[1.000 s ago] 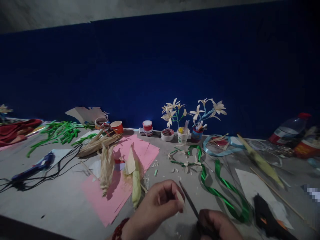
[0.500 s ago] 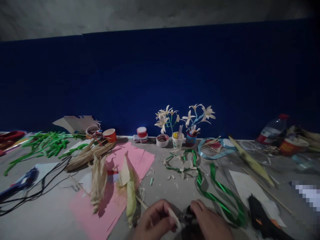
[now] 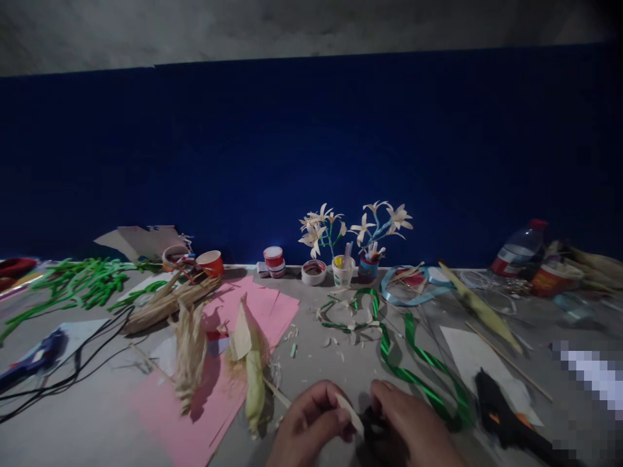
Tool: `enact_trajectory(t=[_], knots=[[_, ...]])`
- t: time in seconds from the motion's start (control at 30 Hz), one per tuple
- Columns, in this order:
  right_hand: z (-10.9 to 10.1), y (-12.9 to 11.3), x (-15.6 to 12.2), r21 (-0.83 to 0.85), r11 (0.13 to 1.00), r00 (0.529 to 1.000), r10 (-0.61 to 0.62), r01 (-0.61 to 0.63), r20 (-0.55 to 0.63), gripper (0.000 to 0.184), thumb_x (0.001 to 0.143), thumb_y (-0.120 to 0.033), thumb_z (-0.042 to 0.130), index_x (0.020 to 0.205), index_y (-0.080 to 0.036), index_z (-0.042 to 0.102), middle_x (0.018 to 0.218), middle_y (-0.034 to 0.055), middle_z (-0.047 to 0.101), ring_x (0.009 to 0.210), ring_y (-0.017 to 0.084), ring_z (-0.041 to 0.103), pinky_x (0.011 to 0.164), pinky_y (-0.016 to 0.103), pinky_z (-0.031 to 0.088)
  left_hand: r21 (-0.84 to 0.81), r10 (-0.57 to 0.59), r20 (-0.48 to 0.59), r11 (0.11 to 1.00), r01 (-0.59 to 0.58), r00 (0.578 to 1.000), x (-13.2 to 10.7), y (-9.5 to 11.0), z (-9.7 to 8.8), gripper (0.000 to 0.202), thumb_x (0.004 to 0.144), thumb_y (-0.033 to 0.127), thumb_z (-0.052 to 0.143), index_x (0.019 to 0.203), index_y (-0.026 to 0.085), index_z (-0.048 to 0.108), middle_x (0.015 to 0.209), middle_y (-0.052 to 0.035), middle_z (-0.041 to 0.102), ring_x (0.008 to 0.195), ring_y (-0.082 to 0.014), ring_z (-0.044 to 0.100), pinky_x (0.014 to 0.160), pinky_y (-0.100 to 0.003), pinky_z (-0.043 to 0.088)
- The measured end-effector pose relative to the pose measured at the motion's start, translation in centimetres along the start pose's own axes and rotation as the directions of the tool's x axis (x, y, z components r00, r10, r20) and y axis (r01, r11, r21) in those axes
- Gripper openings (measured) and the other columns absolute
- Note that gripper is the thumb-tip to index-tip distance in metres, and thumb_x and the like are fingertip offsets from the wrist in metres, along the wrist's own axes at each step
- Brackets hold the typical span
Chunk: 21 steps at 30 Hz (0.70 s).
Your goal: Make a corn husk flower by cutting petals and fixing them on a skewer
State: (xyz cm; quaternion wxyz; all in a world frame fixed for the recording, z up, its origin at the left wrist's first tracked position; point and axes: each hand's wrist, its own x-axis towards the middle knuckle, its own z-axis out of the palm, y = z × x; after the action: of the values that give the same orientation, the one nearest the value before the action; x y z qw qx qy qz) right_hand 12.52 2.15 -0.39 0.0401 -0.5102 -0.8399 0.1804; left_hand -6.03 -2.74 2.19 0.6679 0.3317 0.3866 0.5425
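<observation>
Dark blue backdrop (image 3: 311, 149) rises behind a grey bench (image 3: 78, 421) strewn with craft scraps. At the near edge the left hand (image 3: 309, 425) pinches a small pale husk petal (image 3: 350, 413), fingers closed on it. Touching it, the right hand (image 3: 409, 425) grips black scissors (image 3: 372, 425) (blades mostly hidden beneath the fingers). Pink paper sheet (image 3: 195, 421) lies left of the hands, a glossy green ribbon (image 3: 418, 370) and black glue gun (image 3: 506, 418) to the right.
</observation>
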Motion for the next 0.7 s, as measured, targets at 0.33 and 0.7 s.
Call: enact_trajectory(t=[0.33,0.7], knots=[[1.0,0.4,-0.2,0.075,0.997,1.0,0.003,-0.001,-0.029,0.015,0.058,-0.017,0.054,0.07,-0.024,0.048,0.075,0.0007,0.067,0.069,0.021,0.063,0.056,0.026,0.031,-0.02,0.04,0.014,0.999,-0.04,0.999,0.1,0.0,0.4,0.028,0.066,0.034,0.083,0.066,0.013,0.063,0.061,0.0018,0.06,0.059,-0.0115,0.054,0.062,-0.024,0.038],[1.2,-0.3,-0.1,0.22,0.975,0.999,0.047,-0.039,-0.027,0.004,0.057,-0.019,0.064,0.059,-0.022,0.064,0.06,0.0014,0.068,0.058,0.02,0.058,0.052,0.028,0.021,0.04,0.098,0.037,0.994,-0.1,0.994,0.3,-0.9,0.1,0.03,0.068,0.037,0.081,0.066,0.015,0.062,0.061,0.0005,0.059,0.06,-0.0124,0.051,0.062,-0.025,0.038]])
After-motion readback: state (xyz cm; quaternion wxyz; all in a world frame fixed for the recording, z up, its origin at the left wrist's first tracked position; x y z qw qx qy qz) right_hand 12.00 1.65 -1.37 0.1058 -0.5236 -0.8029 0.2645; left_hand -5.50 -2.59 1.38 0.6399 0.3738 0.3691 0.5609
